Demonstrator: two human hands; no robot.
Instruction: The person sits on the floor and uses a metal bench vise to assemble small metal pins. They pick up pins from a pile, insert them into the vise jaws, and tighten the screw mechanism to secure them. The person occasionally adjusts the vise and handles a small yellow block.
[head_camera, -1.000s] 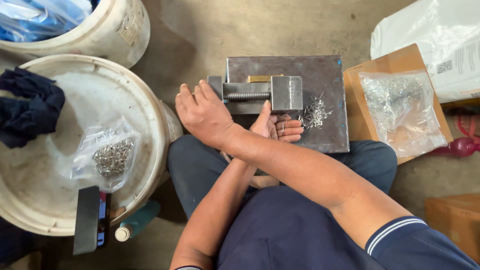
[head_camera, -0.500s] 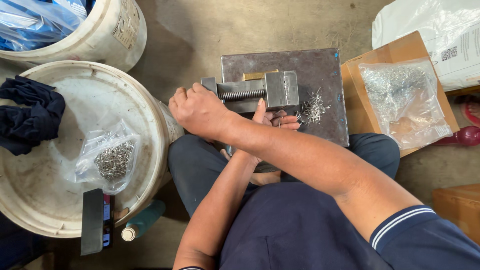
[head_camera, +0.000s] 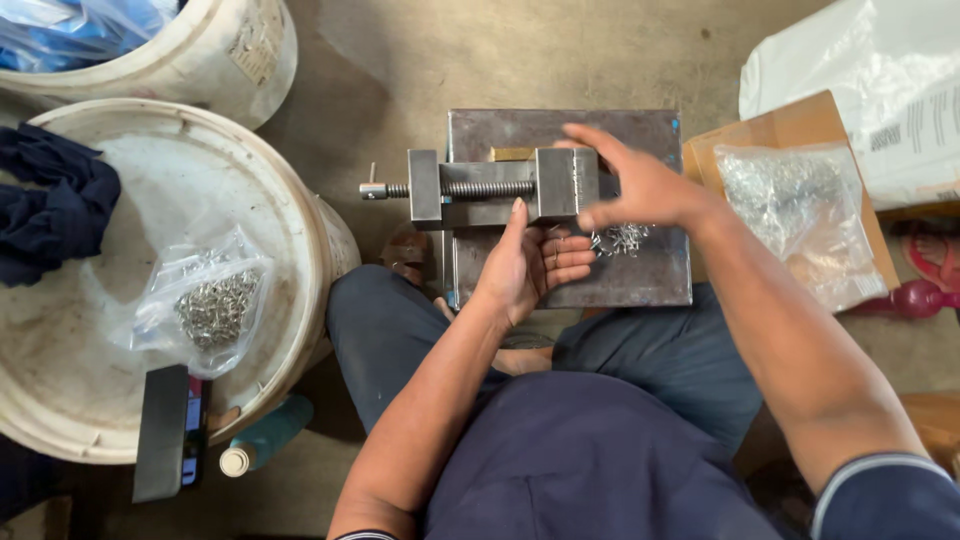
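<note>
A small grey metal vise lies on a dark steel plate across my lap, its screw handle sticking out to the left. My left hand lies palm up against the vise's near side, thumb on the body, fingers loosely curled; nothing shows in it. My right hand hovers with fingers apart over the vise's right jaw, thumb and forefinger close to the jaw. A small heap of shiny metal pieces lies on the plate just under it. A brass-coloured piece shows behind the vise.
On my left an upturned white bucket carries a clear bag of metal parts, a dark cloth and a phone. A bottle lies beside it. A cardboard box with another bag sits right.
My right hand has left the vise's screw handle on the left and swung across to the right jaw. The left hand, hidden under that arm before, now shows.
</note>
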